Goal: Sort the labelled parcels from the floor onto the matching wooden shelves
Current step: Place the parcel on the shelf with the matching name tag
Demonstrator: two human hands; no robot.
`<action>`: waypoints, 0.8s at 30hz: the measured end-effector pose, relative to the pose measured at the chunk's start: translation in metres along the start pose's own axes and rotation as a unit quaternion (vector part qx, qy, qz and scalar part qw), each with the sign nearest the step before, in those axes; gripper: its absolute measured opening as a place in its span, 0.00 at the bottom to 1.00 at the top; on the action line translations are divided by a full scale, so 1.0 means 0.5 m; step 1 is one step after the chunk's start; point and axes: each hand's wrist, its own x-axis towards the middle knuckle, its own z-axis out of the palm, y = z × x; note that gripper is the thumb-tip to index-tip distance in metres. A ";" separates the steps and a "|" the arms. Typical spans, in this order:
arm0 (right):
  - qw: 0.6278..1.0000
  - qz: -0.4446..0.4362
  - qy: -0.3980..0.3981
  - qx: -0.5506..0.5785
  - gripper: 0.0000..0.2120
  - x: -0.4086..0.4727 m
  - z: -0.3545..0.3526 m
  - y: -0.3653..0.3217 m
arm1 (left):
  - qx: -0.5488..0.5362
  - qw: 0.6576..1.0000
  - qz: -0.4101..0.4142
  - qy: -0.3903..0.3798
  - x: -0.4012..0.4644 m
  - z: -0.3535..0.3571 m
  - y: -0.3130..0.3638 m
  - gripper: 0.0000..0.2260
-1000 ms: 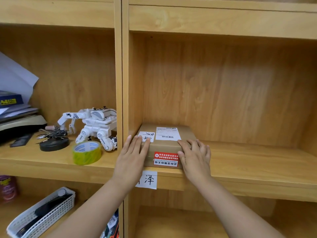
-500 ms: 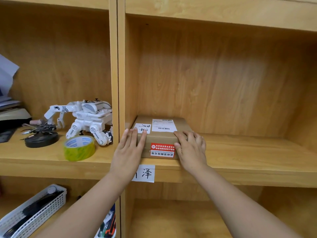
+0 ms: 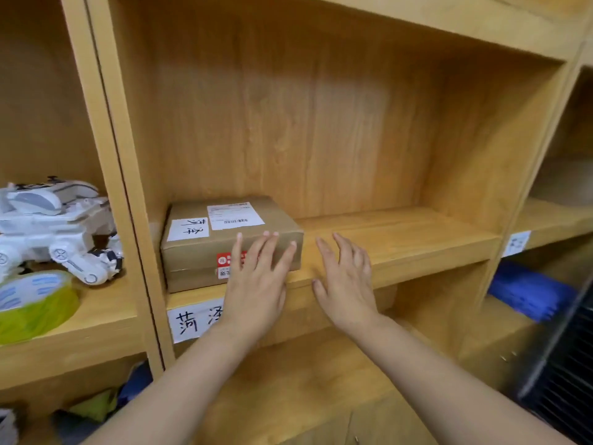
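A brown cardboard parcel [image 3: 205,248] with a handwritten white label, a shipping label and a red sticker lies at the left end of the middle wooden shelf [image 3: 401,242]. A white paper label [image 3: 192,317] with handwriting is stuck on that shelf's front edge below the parcel. My left hand [image 3: 260,284] hovers in front of the parcel's right front face, fingers spread, holding nothing. My right hand [image 3: 345,279] is open over the bare shelf board just right of the parcel, apart from it.
The left compartment holds a white toy robot [image 3: 54,226] and a yellow-green tape roll [image 3: 35,303]. At the right, another shelf carries a small label [image 3: 516,243], with blue material [image 3: 529,292] below and a dark grille [image 3: 564,380] at the lower right.
Both hands have come off the parcel and shifted to the right; the parcel stays pushed in on the shelf. The view has swung right and tilted.
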 end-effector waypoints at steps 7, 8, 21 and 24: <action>0.990 0.113 -0.013 -0.079 0.31 -0.135 -0.056 0.142 | -0.153 0.985 0.077 -0.019 0.005 0.060 0.172 0.26; 0.988 0.125 -0.015 -0.088 0.31 -0.157 -0.067 0.161 | -0.167 0.982 0.087 -0.024 0.003 0.063 0.200 0.25; 0.950 0.278 -0.018 -0.141 0.31 -0.463 -0.279 0.419 | -0.286 0.943 0.163 -0.057 -0.006 -0.036 0.613 0.17; 0.938 0.310 -0.012 -0.156 0.30 -0.559 -0.360 0.498 | -0.313 0.931 0.180 -0.053 -0.022 -0.090 0.739 0.18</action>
